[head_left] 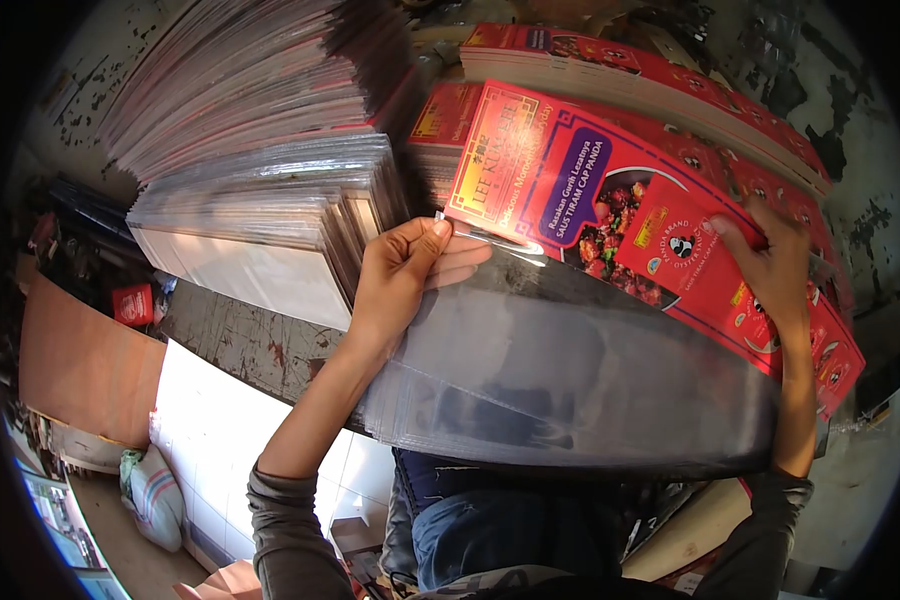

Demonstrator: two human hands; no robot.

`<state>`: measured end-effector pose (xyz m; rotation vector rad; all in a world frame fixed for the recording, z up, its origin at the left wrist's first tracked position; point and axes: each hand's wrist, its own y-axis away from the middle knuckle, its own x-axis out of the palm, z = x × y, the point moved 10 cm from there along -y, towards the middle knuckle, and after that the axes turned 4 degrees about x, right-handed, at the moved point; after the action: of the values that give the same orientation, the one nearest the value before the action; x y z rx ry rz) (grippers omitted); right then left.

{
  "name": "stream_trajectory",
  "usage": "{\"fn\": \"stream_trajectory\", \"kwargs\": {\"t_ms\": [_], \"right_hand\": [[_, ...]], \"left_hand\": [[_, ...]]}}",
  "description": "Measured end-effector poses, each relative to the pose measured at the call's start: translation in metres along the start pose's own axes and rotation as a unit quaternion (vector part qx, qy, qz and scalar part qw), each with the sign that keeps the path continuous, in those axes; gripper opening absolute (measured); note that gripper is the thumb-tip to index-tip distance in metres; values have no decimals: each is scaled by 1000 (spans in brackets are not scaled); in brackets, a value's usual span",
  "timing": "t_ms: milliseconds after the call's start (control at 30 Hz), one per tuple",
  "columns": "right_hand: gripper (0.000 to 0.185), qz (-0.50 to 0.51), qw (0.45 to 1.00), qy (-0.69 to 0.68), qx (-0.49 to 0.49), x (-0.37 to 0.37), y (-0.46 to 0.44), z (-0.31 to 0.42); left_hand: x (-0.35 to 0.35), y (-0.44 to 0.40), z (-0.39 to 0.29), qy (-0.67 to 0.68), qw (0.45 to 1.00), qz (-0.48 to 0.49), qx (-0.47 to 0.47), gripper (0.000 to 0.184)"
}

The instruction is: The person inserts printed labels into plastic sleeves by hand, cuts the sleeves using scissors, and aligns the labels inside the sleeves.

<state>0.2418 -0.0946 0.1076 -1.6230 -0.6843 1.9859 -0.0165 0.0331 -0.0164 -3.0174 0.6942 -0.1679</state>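
A long red printed card (610, 225) with a yellow end panel and a food picture slants across the middle. My left hand (407, 262) pinches a clear plastic edge beside the card's yellow end, thumb on top. At the card's right part, my right hand (770, 255) rests on its printed face with the thumb pressed near the round panda logo; it grips the card's far edge. Below the card, a stack of clear plastic sleeves (570, 390) lies along the near edge of the table. More red cards (835, 350) show under the right forearm.
Tall piles of sleeved cards (260, 200) stand at the left on the worn table (230, 325). Behind the held card are thick stacks of red cards (670, 90). A brown board (90, 360) and a white sack (153, 498) are at the lower left.
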Motion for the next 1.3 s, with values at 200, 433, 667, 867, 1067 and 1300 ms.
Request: {"fn": "stream_trajectory", "kwargs": {"t_ms": [200, 433, 667, 867, 1067, 1300], "right_hand": [[29, 23, 999, -27, 25, 9, 0, -8], [31, 92, 991, -51, 78, 32, 3, -21], [34, 94, 989, -95, 70, 41, 4, -22], [34, 113, 986, -81, 96, 42, 3, -28], [38, 89, 992, -49, 76, 38, 3, -26], [38, 115, 989, -43, 78, 41, 6, -24]], "left_hand": [[0, 0, -1, 1, 1000, 2, 5, 23], [1, -1, -4, 30, 998, 20, 49, 22], [-1, -2, -2, 51, 997, 27, 59, 18], [-1, -1, -1, 87, 994, 19, 63, 17], [-1, -3, 1, 73, 994, 38, 66, 16], [-6, -2, -2, 69, 994, 5, 89, 20]]}}
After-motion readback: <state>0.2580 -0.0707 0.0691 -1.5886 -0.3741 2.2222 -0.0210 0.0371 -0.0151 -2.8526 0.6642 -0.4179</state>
